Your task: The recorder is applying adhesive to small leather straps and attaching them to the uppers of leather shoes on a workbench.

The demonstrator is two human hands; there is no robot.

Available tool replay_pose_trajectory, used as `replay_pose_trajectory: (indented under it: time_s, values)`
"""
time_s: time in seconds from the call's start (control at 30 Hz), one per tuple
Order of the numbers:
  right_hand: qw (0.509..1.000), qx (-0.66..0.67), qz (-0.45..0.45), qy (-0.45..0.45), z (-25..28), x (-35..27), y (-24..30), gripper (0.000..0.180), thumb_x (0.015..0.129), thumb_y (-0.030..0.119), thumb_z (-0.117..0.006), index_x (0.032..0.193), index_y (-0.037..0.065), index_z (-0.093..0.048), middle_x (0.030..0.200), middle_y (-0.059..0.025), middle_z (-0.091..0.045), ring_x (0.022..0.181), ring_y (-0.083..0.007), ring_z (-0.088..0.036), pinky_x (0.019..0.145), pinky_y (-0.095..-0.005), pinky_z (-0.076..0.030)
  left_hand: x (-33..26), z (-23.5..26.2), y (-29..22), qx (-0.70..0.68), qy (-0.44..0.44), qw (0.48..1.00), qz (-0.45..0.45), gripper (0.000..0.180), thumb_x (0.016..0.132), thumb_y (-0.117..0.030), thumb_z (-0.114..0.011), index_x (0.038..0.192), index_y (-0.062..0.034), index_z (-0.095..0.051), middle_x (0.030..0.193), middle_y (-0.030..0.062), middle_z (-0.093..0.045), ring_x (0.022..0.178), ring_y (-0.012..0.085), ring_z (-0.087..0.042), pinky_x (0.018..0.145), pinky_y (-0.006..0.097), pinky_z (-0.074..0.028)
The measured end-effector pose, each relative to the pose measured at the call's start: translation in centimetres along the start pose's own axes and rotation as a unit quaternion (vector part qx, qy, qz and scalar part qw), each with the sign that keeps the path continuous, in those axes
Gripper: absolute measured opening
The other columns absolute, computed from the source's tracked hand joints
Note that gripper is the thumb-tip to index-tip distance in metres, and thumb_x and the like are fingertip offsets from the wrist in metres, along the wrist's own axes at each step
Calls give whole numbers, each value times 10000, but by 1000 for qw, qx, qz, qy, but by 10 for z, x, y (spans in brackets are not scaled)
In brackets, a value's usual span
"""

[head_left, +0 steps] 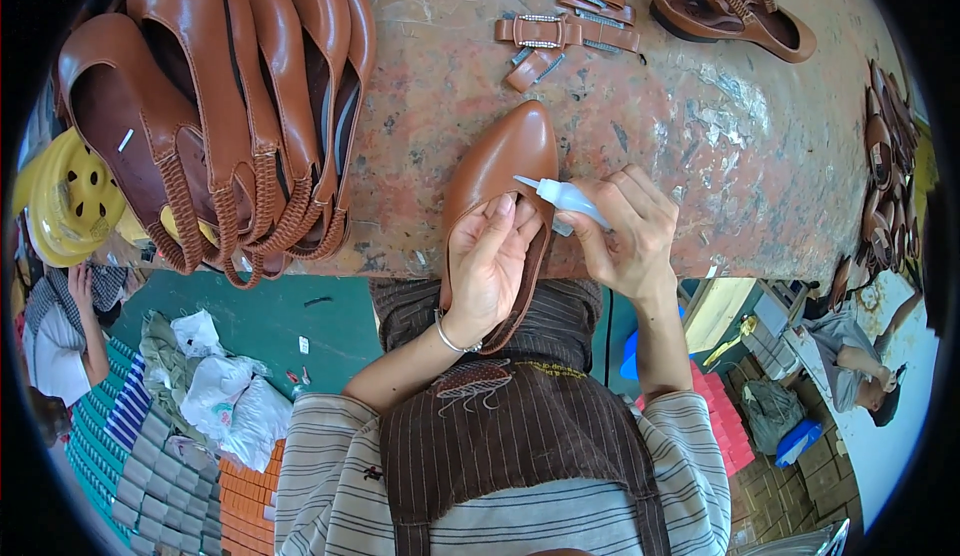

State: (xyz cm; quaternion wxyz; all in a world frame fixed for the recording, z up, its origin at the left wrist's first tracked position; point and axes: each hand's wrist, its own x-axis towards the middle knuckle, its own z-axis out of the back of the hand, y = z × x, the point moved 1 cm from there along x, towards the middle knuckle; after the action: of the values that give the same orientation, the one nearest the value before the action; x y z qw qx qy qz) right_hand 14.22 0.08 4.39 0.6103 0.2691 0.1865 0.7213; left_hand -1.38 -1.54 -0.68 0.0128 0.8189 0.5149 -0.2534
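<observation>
A brown slingback shoe (505,151) with a pointed toe lies at the table's near edge, toe facing away from me. My left hand (490,256) is inside its opening, thumb and fingers closed on the upper's front edge. In my right hand (632,231) is a small white squeeze bottle (572,199) with a thin nozzle, tilted so that its tip points left over the shoe's vamp, close to the opening's edge. Whether the tip touches the leather, I cannot tell. Beyond the toe lie several brown bows (540,31) with sparkling buckles.
Several matching slingbacks (215,66) stand in a row at the left. A finished-looking pair (735,6) lies far right, and a heap of brown pieces (885,171) sits at the right edge. A yellow clog (75,201) is at the far left. Other people are on both sides.
</observation>
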Motion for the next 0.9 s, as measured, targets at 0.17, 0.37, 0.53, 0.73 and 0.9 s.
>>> replay_pose_trajectory:
  time_s: [0.17,0.37,0.53,0.73,0.9]
  values:
    - [1000,-2,-5,6,-1,1,1,202,713,191,-758,815,60,-643,686,-54,-567,595,-226,-534,482,-339,-434,0,-2,-2,19,-21,1000,7,295,979,-86,-482,1226,74,-490,1220,122,-563,1203,223,-506,1090,424,-357]
    - [1000,0,0,7,0,0,0,205,705,183,-763,817,61,-643,686,-56,-569,595,-232,-534,485,-338,-434,0,-4,-2,24,-18,1000,4,298,980,-89,-480,1229,74,-490,1229,123,-559,1205,220,-505,1089,423,-359]
    - [1000,8,-24,12,5,-5,-4,204,698,166,-763,834,58,-656,680,-63,-571,603,-245,-536,518,-350,-441,0,0,-1,17,10,1000,1,291,983,-97,-479,1217,75,-495,1224,118,-556,1202,215,-505,1090,424,-356]
    - [991,113,-57,-46,6,-13,-19,239,709,133,-759,904,24,-673,796,-83,-659,713,-244,-610,647,-332,-481,1,-6,-3,34,-37,999,10,216,977,-97,-497,1130,50,-540,1066,59,-573,1062,145,-524,1079,406,-355]
    - [937,88,-226,-251,11,-34,-63,133,869,12,-618,1000,-8,-620,980,-113,-682,927,-194,-638,850,-335,-485,2,-7,-3,24,-29,999,12,163,968,-87,-512,1070,29,-564,1012,38,-573,1003,121,-515,1069,403,-361]
